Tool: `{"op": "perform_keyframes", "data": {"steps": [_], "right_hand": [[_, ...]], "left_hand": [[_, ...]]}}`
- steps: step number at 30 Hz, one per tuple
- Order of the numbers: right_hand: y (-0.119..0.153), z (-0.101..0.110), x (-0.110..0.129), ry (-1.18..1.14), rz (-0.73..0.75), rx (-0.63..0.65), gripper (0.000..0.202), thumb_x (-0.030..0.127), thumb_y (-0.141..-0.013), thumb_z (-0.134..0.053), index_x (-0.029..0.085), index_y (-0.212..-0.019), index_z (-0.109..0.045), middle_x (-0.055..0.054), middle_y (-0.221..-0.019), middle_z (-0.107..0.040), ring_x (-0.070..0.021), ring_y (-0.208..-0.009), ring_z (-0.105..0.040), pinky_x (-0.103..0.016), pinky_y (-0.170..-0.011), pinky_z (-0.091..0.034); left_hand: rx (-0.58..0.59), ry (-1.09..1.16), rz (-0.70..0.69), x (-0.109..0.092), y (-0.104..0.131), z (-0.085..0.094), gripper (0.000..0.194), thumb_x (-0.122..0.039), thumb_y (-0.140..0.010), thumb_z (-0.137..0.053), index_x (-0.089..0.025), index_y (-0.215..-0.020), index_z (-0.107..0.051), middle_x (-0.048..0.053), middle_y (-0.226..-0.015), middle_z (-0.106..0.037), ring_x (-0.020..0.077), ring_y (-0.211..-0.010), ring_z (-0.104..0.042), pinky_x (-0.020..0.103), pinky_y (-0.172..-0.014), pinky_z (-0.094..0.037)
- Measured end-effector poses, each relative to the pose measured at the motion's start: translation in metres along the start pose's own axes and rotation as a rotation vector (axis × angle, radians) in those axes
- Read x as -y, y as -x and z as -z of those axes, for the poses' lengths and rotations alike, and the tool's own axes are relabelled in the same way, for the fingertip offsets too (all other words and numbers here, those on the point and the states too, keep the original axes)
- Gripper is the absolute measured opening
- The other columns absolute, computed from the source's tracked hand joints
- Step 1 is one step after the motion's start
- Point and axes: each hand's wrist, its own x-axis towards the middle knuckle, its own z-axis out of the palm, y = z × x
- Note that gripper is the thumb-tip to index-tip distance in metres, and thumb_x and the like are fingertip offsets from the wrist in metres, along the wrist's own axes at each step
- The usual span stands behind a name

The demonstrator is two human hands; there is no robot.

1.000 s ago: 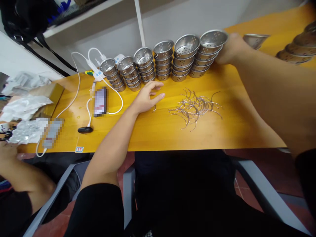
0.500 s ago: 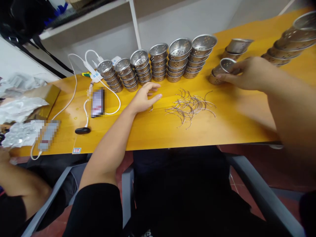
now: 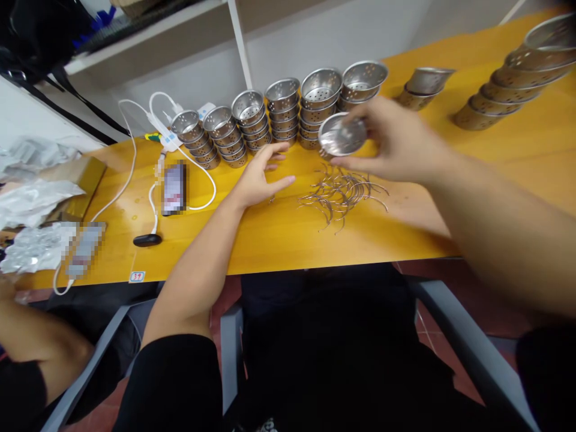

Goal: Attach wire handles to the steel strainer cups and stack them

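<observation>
A perforated metal cup (image 3: 342, 137) is in my right hand (image 3: 391, 138), held by its rim above the table with its mouth tilted toward me. Whether a second cup is nested with it I cannot tell. Just below lies a loose pile of thin curved wire handles (image 3: 344, 195). To the left, my left hand (image 3: 261, 177) is open beside the stacks, thumb and fingers apart. A small bit of wire (image 3: 272, 199) shows under its palm. Behind both hands stand several stacks of similar cups (image 3: 249, 117), partly covered by the right hand and its cup.
A short stack of cups (image 3: 423, 89) and a long leaning stack (image 3: 508, 90) stand on the right. Leftward are a phone (image 3: 174, 189), white cables, a power strip (image 3: 173, 139) and a black gadget (image 3: 147, 240). Another person's arm (image 3: 45, 336) is at lower left.
My right hand has lifted the metal cup from the table at the right and carried it left, over the wire handles. My left hand has stayed nearly still.
</observation>
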Motion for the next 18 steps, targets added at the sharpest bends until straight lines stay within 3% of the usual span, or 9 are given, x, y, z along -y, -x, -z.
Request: {"op": "perform_keyframes", "data": {"steps": [2,4,7,11,15,18], "right_hand": [[-0.015,-0.026,0.022,-0.040,0.162,0.089,0.058,0.048,-0.110,-0.100,0.020,-0.159,-0.084,-0.023,-0.159,-0.081,-0.0440,-0.144,-0.080,-0.064,-0.129,-0.067],[-0.029,-0.050,0.039,-0.079,0.176,0.141,0.039,0.045,-0.111,-0.099,0.027,-0.145,-0.091,-0.018,-0.167,-0.078,-0.0468,-0.153,-0.078,-0.069,-0.136,-0.066],[-0.042,-0.074,0.052,-0.137,0.171,0.153,0.032,0.046,-0.110,-0.103,0.030,-0.136,-0.094,-0.014,-0.166,-0.076,-0.0500,-0.161,-0.074,-0.072,-0.142,-0.062],[-0.044,-0.086,0.050,-0.189,0.129,0.130,0.026,0.048,-0.112,-0.102,0.030,-0.128,-0.094,-0.016,-0.169,-0.073,-0.0504,-0.164,-0.070,-0.072,-0.146,-0.059],[-0.035,-0.094,0.041,-0.238,0.092,0.089,0.029,0.051,-0.111,-0.102,0.029,-0.125,-0.090,-0.018,-0.164,-0.073,-0.0531,-0.164,-0.067,-0.079,-0.146,-0.055],[-0.031,-0.099,0.035,-0.272,0.076,0.070,0.032,0.055,-0.111,-0.102,0.030,-0.123,-0.087,-0.017,-0.159,-0.073,-0.0532,-0.160,-0.067,-0.081,-0.145,-0.053]], "left_hand": [[0.006,-0.026,-0.030,0.000,-0.001,-0.002,0.105,-0.080,-0.106,-0.096,-0.037,-0.190,-0.050,0.017,-0.193,-0.066,0.0436,-0.172,-0.077,0.062,-0.138,-0.074],[-0.005,-0.066,-0.051,0.000,-0.003,-0.003,0.116,-0.082,-0.104,-0.099,-0.036,-0.194,-0.044,0.017,-0.197,-0.062,0.0471,-0.182,-0.069,0.069,-0.150,-0.065],[-0.029,-0.115,-0.031,0.001,-0.005,-0.001,0.122,-0.078,-0.103,-0.102,-0.035,-0.198,-0.038,0.017,-0.201,-0.057,0.0510,-0.192,-0.057,0.076,-0.164,-0.047],[-0.023,-0.097,0.006,0.007,-0.006,0.001,0.121,-0.078,-0.105,-0.098,-0.037,-0.199,-0.035,0.017,-0.205,-0.054,0.0513,-0.195,-0.053,0.077,-0.164,-0.047],[-0.014,-0.116,-0.062,0.017,-0.008,-0.002,0.114,-0.084,-0.108,-0.091,-0.037,-0.198,-0.038,0.017,-0.204,-0.055,0.0493,-0.194,-0.055,0.075,-0.164,-0.046],[-0.025,-0.107,-0.106,0.027,-0.010,-0.003,0.112,-0.091,-0.109,-0.086,-0.037,-0.195,-0.039,0.018,-0.201,-0.058,0.0476,-0.190,-0.059,0.071,-0.159,-0.054]]}}
